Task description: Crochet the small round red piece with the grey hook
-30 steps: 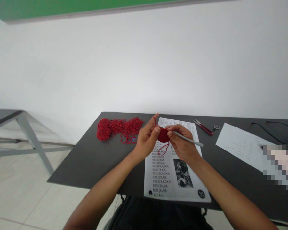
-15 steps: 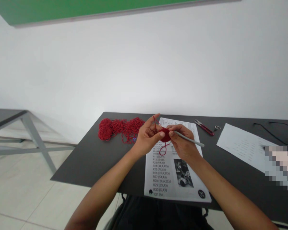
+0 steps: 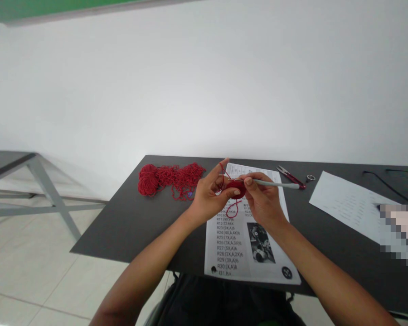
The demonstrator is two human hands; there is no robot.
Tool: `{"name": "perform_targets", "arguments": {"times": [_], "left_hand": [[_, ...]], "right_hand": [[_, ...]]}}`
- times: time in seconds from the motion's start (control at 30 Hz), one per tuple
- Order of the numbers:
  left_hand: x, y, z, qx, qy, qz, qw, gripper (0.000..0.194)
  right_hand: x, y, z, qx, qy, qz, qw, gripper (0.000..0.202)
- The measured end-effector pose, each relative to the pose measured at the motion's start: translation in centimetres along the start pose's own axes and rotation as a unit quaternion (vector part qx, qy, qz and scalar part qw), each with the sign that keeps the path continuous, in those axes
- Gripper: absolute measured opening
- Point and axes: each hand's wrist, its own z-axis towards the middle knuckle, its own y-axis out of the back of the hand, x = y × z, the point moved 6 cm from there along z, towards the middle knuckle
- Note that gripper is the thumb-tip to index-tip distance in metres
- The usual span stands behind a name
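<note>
A small round piece of red crochet (image 3: pixel 235 189) is pinched in my left hand (image 3: pixel 209 192), thumb across its front. Red yarn runs up over that hand's raised index finger, and a loose loop of yarn (image 3: pixel 231 209) dangles below the piece. My right hand (image 3: pixel 263 197) grips a grey-handled crochet hook (image 3: pixel 279 184), whose thin metal shaft lies along the top edge of the crochet; its tip is hard to make out. Underneath both hands is a printed pattern sheet (image 3: pixel 231 249) with rows of text and a photo.
A red yarn ball (image 3: pixel 148 180) with a tangled heap of yarn (image 3: pixel 182 177) lies at the back left of the dark table (image 3: pixel 129 231). Red-handled snips (image 3: pixel 290 176), a small ring (image 3: pixel 310 178), a white paper (image 3: pixel 347 203) and black cords (image 3: pixel 387 183) lie rightward.
The hook has swung from slanting downward to nearly level, and my right hand has turned with it. The view has shifted slightly; my left hand keeps its hold on the crochet.
</note>
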Motion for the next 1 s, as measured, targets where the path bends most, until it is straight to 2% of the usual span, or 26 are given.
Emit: {"name": "perform_targets", "arguments": {"times": [0.43,0.63,0.73,0.8,0.9,1.0], "left_hand": [[-0.5,0.1,-0.2,-0.015,-0.027,0.05,0.998,0.074],[-0.8,0.2,-0.2,-0.016,-0.065,0.136,0.988,0.063],[-1.1,0.3,-0.4,-0.02,-0.107,0.19,0.976,0.061],[-1.3,0.3,-0.5,-0.022,-0.13,0.226,0.965,0.06],[-1.4,0.3,-0.7,-0.02,-0.161,0.271,0.949,0.056],[-1.6,0.1,-0.8,-0.02,-0.187,0.299,0.935,0.053]], "right_hand": [[0.5,-0.7,0.1,-0.013,-0.01,0.027,0.999,0.027],[0.3,0.0,0.3,-0.04,0.005,0.02,0.999,0.029],[0.6,0.6,0.4,-0.054,0.027,-0.034,0.998,0.028],[1.3,0.9,0.2,-0.064,0.049,-0.109,0.991,0.028],[2.8,0.9,-0.2,-0.071,0.108,-0.238,0.963,0.025],[4.1,-0.1,-0.8,-0.023,0.191,-0.308,0.932,0.015]]}}
